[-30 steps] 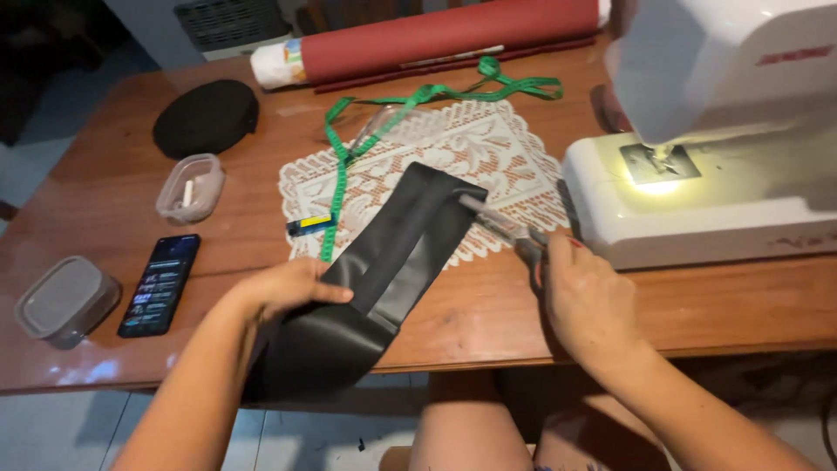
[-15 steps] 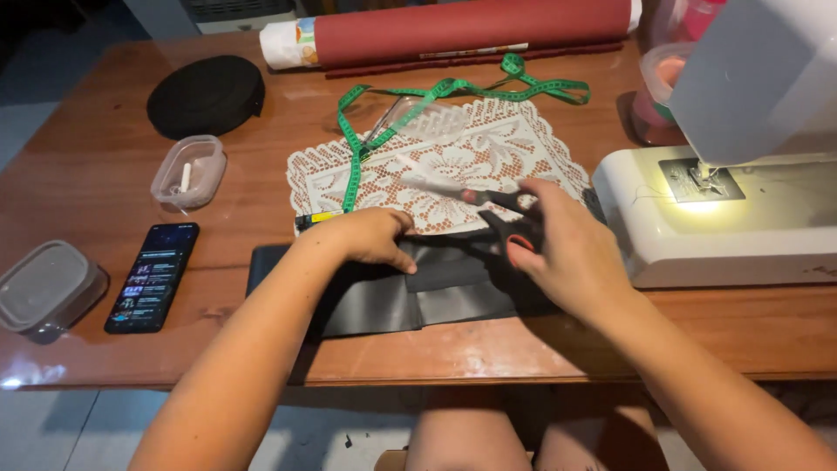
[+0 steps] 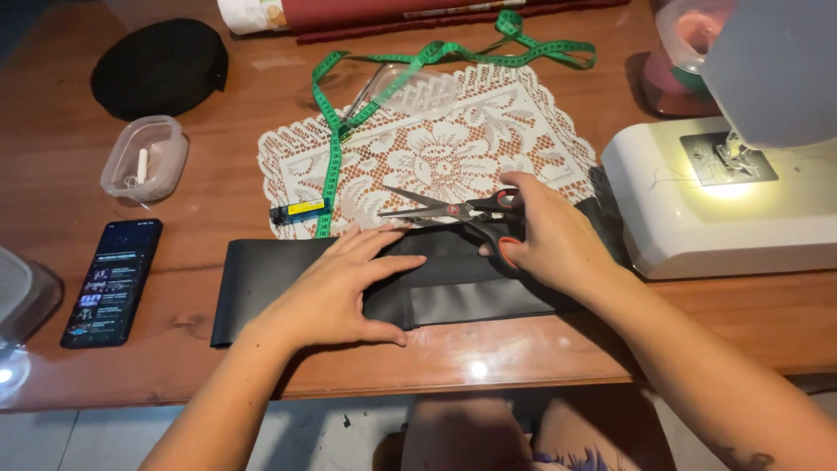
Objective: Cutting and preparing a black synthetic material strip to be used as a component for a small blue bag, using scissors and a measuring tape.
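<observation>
Glossy wooden table (image 3: 558, 349) — black strip (image 3: 261, 279) flat | right hand (image 3: 549, 240) — scissors (image 3: 453, 211)

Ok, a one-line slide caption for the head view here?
Left hand flattens a black fabric strip on a wooden table while the right hand holds open scissors beside a sewing machine.

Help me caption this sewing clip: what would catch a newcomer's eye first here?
The two hands at the table's front edge: the left hand lies flat on a strip of black fabric, while the right hand holds open scissors just above it. Behind them lies a white lace doily crossed by a green measuring tape, and the lit white sewing machine stands at right.
</observation>
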